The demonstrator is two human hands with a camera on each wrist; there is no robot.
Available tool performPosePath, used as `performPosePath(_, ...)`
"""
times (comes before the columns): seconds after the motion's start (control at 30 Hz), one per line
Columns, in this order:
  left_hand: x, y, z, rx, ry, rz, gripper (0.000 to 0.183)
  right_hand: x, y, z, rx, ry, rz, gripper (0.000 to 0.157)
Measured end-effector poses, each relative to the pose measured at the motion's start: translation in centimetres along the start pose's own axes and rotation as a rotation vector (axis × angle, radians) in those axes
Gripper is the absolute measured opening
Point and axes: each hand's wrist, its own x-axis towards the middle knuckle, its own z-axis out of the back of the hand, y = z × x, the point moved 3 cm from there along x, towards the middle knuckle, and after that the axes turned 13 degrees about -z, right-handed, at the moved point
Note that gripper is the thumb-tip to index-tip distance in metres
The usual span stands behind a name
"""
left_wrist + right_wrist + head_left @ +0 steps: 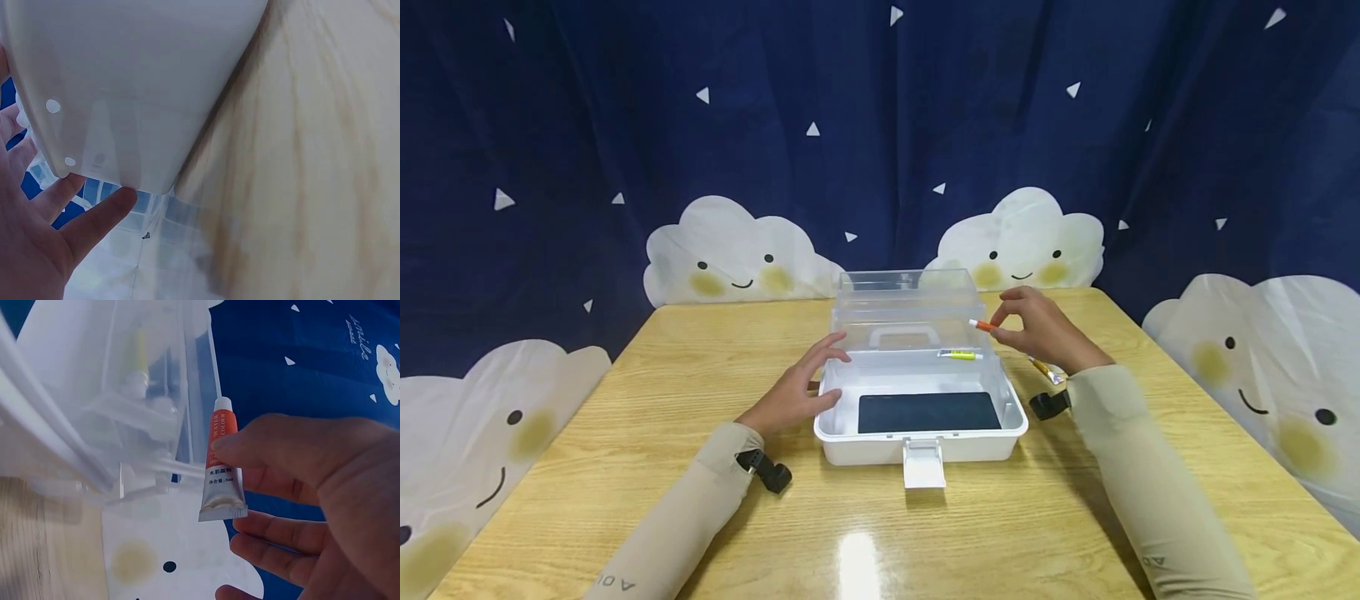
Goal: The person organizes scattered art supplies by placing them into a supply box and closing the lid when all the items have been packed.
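My right hand (1041, 329) pinches a small orange watercolour paint tube (983, 326) between thumb and fingertips, above the right back of a white plastic box (917, 447). In the right wrist view, the tube's white cap points up and its silver crimped end points down. My left hand (793, 392) rests at the box's left side, fingers spread and lightly bent over the rim. The left wrist view shows its thumb touching the wall's edge. A yellow tube (958, 355) lies at the back of the box. A dark flat rectangle (928, 412) lies on the box's floor.
The box's transparent lid (910, 292), with a white handle (904, 336), stands open at the back. A white latch (923, 467) hangs down in front. A gold-and-silver tube (1047, 371) lies on the wooden table (715, 358) under my right hand. Behind hangs a dark blue curtain (865, 125).
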Motion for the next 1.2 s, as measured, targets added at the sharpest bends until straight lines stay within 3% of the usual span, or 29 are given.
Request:
performPosePath(0.23, 0.3, -2.6, 0.6, -0.057, -0.028, -0.048, 0.042, -0.1, 0.8, -0.5, -0.017, 0.024, 0.015, 0.010)
performPosePath(0.6, -0.1, 0.5, 0.1, -0.013, -0.001, -0.017, 0.044, 0.0, 1.3, -1.1, -0.043, 0.017, 0.098, 0.006)
performPosePath(1.2, -0.1, 0.4, 0.0, -0.001, 0.007, -0.003, 0.044, -0.3, 1.7, -1.4, -0.062, 0.049, 0.124, 0.006)
